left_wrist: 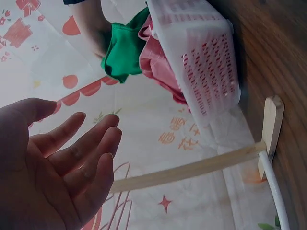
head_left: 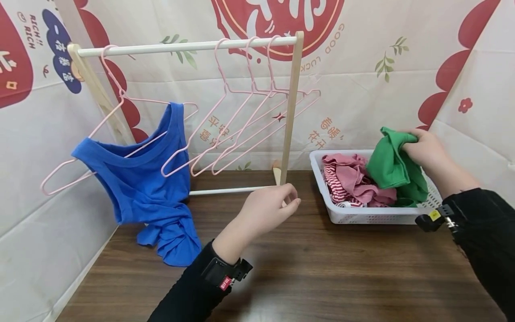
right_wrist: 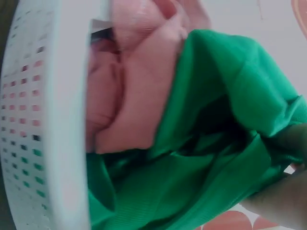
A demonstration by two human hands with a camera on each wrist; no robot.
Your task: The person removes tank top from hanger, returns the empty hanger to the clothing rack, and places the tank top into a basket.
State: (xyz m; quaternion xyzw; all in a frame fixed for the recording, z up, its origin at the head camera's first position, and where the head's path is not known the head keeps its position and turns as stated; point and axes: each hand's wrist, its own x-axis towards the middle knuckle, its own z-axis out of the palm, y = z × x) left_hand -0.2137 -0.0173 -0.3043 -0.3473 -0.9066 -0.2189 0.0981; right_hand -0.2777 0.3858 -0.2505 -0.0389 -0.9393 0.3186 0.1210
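Observation:
My right hand [head_left: 427, 150] pinches a green garment [head_left: 392, 161] at its upper edge. The cloth is partly raised, and its lower folds lie in the white basket [head_left: 376, 218]. In the right wrist view the green cloth [right_wrist: 230, 96] bunches beside a pink garment [right_wrist: 139, 96], with the fingers at its right side. My left hand [head_left: 267, 206] holds nothing and hovers in front of the wooden rack's right post [head_left: 293, 112]. Its fingers are loosely bent, palm turned up in the left wrist view [left_wrist: 67, 167]. A blue tank top [head_left: 141, 174] hangs on a pink hanger [head_left: 120, 96] at the rack's left.
Three bare pink hangers [head_left: 251, 89] hang near the right end of the white rail [head_left: 185, 46]. Pink cloth [head_left: 354, 174] and a red-striped garment [head_left: 335, 184] lie in the basket. The rack's lower white bar [head_left: 229, 190] runs low above the brown table [head_left: 306, 268].

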